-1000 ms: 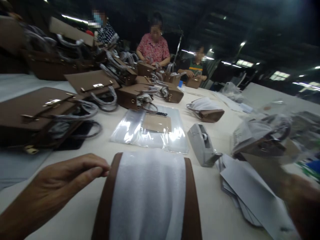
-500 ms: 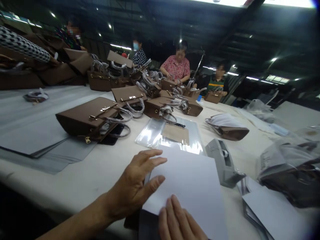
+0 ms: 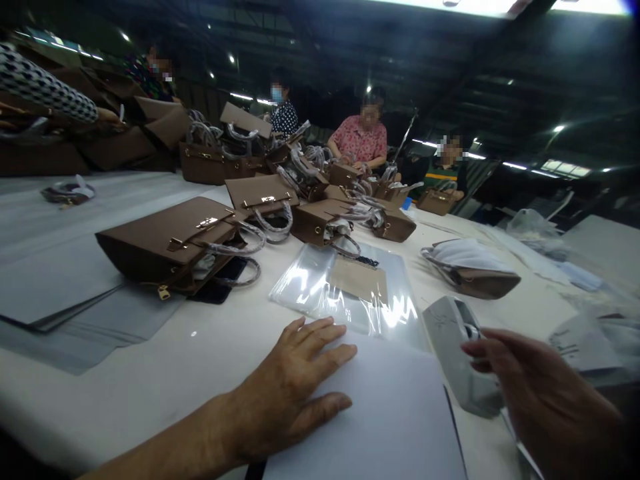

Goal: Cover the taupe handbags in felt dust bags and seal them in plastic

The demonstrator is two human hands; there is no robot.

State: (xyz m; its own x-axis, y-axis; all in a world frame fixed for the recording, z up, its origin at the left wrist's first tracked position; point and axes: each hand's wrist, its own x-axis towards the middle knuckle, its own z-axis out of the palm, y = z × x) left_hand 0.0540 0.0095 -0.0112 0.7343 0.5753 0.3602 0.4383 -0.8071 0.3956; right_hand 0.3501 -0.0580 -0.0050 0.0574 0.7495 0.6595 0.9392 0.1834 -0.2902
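My left hand (image 3: 300, 373) lies with its fingers spread on the left part of a white sheet (image 3: 380, 407), which rests on something dark whose edge shows below it. My right hand (image 3: 540, 387) is at the grey tape dispenser (image 3: 450, 333), thumb and fingers pinched together over its roll side. Whatever sits between those fingertips is hidden. Just beyond the sheet lie clear plastic bags (image 3: 310, 283) with a beige card (image 3: 360, 280) on them.
A brown handbag (image 3: 165, 240) lies to the left, near grey sheets (image 3: 55, 280). More brown handbags (image 3: 320, 220) are heaped across the white table. Another handbag (image 3: 485, 281) stands beyond the dispenser. Several co-workers, one a person in a pink shirt (image 3: 360, 137), are at the far side.
My right hand has left the white sheet and moved right to the tape dispenser. My left hand has come down flatter onto the sheet. The view has shifted slightly.
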